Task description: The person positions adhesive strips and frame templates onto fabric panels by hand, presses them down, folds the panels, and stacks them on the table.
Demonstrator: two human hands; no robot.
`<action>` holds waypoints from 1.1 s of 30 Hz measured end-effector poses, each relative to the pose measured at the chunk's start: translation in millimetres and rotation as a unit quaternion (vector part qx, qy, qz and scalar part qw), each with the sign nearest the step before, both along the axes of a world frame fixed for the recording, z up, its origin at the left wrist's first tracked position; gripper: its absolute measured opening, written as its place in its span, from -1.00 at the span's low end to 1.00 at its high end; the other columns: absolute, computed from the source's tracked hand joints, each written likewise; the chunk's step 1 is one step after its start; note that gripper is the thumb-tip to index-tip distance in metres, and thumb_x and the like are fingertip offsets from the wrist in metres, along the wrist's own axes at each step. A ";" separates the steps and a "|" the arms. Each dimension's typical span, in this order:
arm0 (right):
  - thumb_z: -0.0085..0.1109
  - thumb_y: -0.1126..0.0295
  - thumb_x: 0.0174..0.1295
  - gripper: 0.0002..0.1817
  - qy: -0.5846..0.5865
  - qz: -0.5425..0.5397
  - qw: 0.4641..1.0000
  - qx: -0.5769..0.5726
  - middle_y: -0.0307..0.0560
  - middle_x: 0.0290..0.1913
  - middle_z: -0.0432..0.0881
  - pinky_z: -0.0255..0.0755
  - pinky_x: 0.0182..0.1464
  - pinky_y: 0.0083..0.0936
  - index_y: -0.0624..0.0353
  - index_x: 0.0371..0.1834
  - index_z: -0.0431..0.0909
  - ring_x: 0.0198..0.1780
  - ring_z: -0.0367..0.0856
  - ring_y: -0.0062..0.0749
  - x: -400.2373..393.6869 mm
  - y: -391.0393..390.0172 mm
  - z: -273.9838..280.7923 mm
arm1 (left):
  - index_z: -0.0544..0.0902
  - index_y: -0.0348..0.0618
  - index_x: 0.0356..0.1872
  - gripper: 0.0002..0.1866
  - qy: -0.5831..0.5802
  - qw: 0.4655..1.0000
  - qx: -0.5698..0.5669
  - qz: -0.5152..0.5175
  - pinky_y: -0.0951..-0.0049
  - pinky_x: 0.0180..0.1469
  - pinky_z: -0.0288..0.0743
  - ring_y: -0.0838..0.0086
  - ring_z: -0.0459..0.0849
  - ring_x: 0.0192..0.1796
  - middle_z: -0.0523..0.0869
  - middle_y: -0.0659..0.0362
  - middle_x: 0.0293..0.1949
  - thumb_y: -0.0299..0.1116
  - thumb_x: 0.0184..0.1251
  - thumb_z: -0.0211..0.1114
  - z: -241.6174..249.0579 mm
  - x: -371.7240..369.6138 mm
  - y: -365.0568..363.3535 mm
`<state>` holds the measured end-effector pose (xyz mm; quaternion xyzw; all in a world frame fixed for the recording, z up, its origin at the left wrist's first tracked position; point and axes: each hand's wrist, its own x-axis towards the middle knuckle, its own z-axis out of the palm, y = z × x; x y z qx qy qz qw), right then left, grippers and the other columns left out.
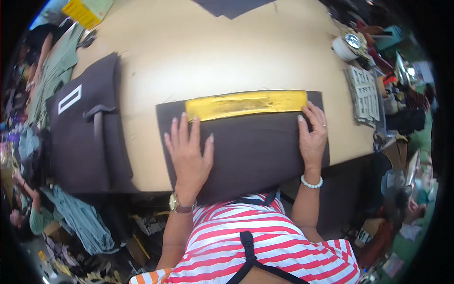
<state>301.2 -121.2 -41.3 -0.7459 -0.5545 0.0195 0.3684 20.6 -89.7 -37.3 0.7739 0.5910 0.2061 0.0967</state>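
Observation:
A dark fabric panel (250,151) lies flat at the table's front edge. Along its upper side rests a long yellow strip (246,105) with a worn, dark middle. My left hand (189,149) lies on the panel with fingers spread, its fingertips by the strip's left end. At the strip's right end is my right hand (313,130), fingertips on or beside the strip's corner and the thumb apart from the fingers. Neither hand grips anything.
On the left, a hammer (99,142) and a white rectangular frame (70,99) lie on dark fabric (78,137). A yellow box (87,12) stands back left. At the right are a light slatted rack (363,94) and a white round container (344,48). People are visible at both sides.

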 end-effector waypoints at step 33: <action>0.34 0.22 0.05 -0.68 -0.230 -0.297 0.922 -0.095 0.01 -0.11 0.60 0.46 -0.04 -0.16 0.16 -0.18 0.65 -0.07 0.59 -0.02 174.3 52.5 29.0 | 0.52 -0.12 0.20 -0.57 0.183 0.973 0.041 -0.136 -0.09 0.22 0.29 0.07 0.47 0.11 0.49 -0.09 -0.07 -0.28 0.33 0.18 30.9 16.9 29.1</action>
